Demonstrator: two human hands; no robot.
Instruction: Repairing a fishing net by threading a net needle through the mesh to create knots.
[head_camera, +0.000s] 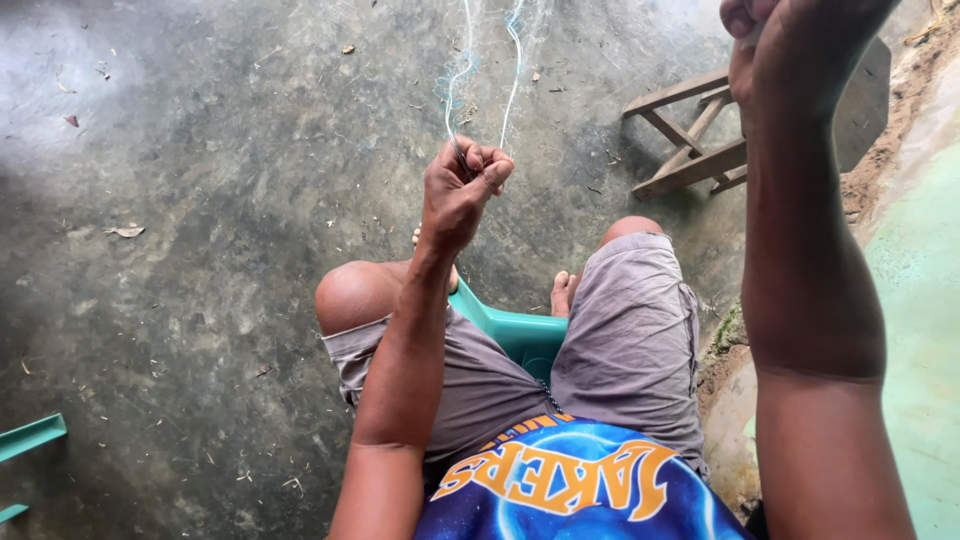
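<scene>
The left hand (463, 185) was closed in a fist around fine, pale netting strands (512, 60), which were seen running up and away from the fist over the concrete floor (200, 250). The right hand (790, 40) was raised near the top edge of the view and was closed; what it gripped could not be told, since it was cut off by the frame. The person was seated on a green plastic chair (515, 335) (a wooden stool (690, 140) stood apart, ahead on the right). Several faults were judged possible. The thin strands could be snapped if tension was applied unevenly between the hands. Slack could be snagged on the stool or fouled by leaf litter on the floor. Tangling was judged likely if the grip was eased.
</scene>
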